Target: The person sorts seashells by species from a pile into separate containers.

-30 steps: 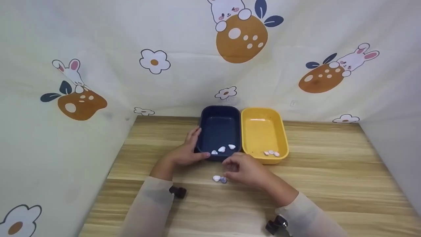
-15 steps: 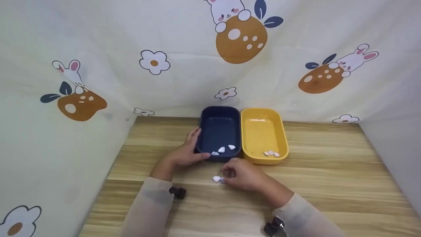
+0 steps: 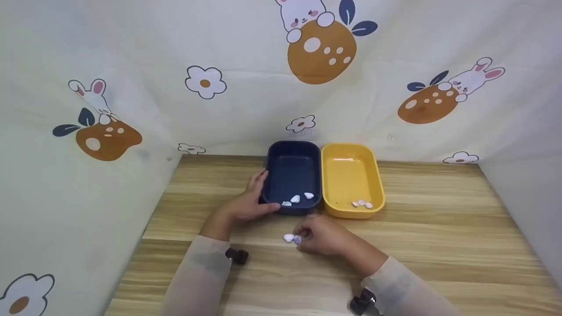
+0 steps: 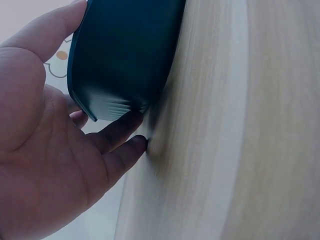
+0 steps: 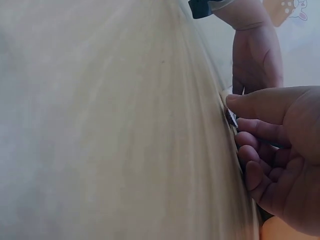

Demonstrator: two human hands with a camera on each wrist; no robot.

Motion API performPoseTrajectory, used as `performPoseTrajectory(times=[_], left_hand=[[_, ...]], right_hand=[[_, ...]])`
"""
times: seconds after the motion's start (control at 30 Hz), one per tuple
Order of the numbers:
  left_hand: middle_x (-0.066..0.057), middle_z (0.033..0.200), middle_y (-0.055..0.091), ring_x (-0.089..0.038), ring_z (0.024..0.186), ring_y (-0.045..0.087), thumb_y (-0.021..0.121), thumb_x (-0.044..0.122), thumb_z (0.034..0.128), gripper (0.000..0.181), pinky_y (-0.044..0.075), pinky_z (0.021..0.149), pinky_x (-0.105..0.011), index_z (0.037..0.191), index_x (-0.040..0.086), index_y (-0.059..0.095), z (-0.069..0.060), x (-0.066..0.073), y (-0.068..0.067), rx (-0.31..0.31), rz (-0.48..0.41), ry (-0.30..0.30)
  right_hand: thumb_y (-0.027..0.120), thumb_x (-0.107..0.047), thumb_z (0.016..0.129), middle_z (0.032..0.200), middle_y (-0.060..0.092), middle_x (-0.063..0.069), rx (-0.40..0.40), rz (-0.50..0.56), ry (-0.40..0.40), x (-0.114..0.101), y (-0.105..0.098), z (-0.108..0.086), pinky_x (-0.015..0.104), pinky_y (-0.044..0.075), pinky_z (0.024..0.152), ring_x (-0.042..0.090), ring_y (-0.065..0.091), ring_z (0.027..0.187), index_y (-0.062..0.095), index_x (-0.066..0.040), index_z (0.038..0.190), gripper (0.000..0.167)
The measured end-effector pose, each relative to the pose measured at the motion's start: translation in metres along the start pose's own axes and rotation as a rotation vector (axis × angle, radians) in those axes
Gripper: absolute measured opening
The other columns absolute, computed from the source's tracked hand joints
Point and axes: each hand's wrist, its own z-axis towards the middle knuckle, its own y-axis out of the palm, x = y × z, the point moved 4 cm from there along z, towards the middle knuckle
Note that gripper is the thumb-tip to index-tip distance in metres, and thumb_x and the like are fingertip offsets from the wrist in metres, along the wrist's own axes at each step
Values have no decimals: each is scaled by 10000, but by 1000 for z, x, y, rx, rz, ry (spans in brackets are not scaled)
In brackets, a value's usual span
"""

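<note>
My left hand (image 3: 248,204) rests at the near left corner of a dark blue tray (image 3: 294,175), thumb on the near rim and fingers along the left side. In the left wrist view, fairly straight fingers touch the tray's lower edge and the table. Several inches nearer me, my right hand (image 3: 322,235) pinches a small purplish shell (image 3: 297,239) at tabletop level, between thumb and forefinger. A white shell (image 3: 288,238) lies just left of it. In the right wrist view, the pinched shell (image 5: 231,118) is partly hidden by the thumb.
White shells (image 3: 295,199) lie at the near end inside the blue tray. A yellow tray (image 3: 381,193) stands against its right side, with small pinkish shells (image 3: 361,203) at its near end. Both trays stand on a wood-grain table (image 3: 439,228) before a patterned cloth backdrop (image 3: 246,114).
My right hand has come down and slightly nearer me from the blue tray's front edge, its thumb and forefinger now around the purplish shell. My left hand has stayed put.
</note>
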Motion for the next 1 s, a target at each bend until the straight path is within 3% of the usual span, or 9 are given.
performPoseTrajectory(times=[0.63, 1.0], left_hand=[[-60, 1818, -78, -486, 1613, 267, 734, 645, 930, 1178, 305, 1287, -650, 1741, 252, -24, -2, 2, -1, -1, 13, -24], [-65, 1812, -111, -441, 1650, 178, 742, 591, 952, 1182, 249, 1325, -608, 1738, 201, -50, 1, -1, 0, -18, -7, 14]], right_hand=[[833, -161, 884, 881, 761, -84, 21, -1, 21, -3, -8, 0, 277, 538, 791, 81, 609, 863, 840, -171, 1039, 156], [828, -220, 927, 867, 707, -148, 52, 22, 52, -10, -22, -4, 252, 535, 760, 61, 610, 844, 832, -215, 1048, 122]])
